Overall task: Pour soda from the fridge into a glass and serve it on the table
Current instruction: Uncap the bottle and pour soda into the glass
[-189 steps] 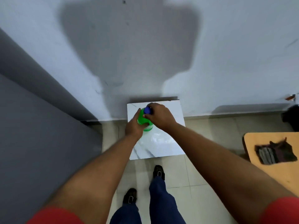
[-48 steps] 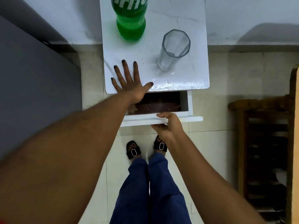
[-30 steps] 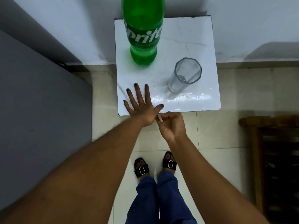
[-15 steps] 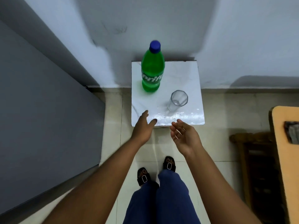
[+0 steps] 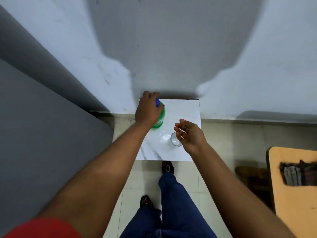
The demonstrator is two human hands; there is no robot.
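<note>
Gripping the green soda bottle (image 5: 160,117), left hand (image 5: 147,109) hides its label.

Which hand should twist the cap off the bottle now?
Probably the right hand: it hangs open and empty above the glass, while the left hand is wrapped around the bottle.

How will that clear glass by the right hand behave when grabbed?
The glass is empty, so probably light. It stands on a glossy marble-look tabletop, so it may slide if nudged. The right hand is open beside it.
</note>
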